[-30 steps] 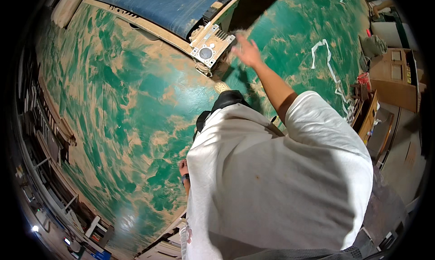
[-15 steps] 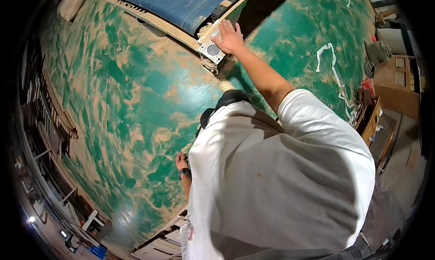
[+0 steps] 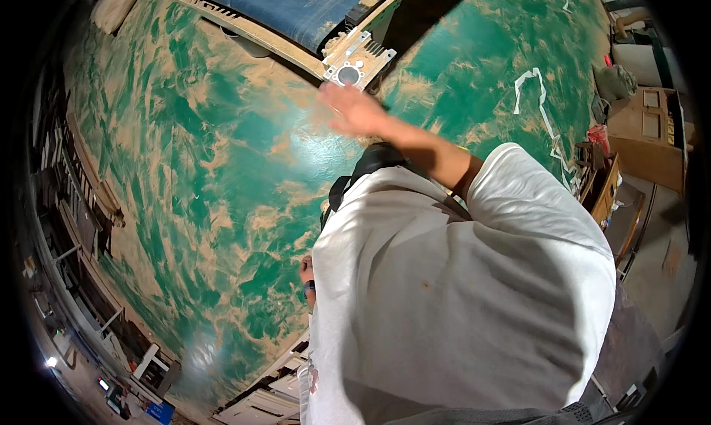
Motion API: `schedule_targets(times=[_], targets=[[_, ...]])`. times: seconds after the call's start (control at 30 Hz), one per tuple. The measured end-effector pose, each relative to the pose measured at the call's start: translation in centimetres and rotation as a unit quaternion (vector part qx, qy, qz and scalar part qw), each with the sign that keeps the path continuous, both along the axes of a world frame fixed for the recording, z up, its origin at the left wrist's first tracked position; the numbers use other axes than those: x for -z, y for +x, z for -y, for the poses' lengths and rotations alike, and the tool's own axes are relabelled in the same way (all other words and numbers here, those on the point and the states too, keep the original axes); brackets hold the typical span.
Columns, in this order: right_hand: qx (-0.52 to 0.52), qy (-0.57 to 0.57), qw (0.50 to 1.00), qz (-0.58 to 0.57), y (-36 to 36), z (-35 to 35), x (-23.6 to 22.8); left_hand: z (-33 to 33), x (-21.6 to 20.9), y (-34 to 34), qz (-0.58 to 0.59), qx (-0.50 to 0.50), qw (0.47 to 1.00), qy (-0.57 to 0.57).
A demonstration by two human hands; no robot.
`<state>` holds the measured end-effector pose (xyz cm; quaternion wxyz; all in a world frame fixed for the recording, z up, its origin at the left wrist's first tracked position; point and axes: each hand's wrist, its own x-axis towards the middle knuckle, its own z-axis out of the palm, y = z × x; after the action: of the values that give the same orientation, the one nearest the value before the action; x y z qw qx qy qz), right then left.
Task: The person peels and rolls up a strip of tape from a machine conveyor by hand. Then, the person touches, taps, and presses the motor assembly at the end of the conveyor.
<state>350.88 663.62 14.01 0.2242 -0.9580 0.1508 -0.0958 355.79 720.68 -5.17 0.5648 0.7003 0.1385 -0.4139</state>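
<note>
- The right hand (image 3: 352, 109), open and blurred, was just beside the metal plate (image 3: 354, 67) at the blue belt's (image 3: 266, 3) near corner; contact was unclear.
- Whether the left hand (image 3: 306, 268) was clenched, I couldn't tell.
- Plate edges might have scraped a careless reach; the dusty green floor (image 3: 185, 129) could have caused slipping.

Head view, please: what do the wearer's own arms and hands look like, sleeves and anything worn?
The right hand, slightly blurred, is ungloved, with nothing visible on its wrist; a loose white short sleeve covers that upper arm. The left hand shows no glove, and a dark wristband sits at its wrist. The left sleeve can't be made out.
</note>
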Motion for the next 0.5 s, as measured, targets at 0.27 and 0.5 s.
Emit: schedule_targets(times=[0.27, 0.5], targets=[[0.217, -0.183, 0.952, -0.117, -8.9, 8.8, 2.4, 3.5, -4.1, 4.2, 0.047, 0.154, 0.983, 0.093], [0.026, -0.188, 0.963, -0.192, -4.4, -4.2, 3.1, 0.9, -2.4, 6.2, 0.056, 0.133, 0.981, 0.130]])
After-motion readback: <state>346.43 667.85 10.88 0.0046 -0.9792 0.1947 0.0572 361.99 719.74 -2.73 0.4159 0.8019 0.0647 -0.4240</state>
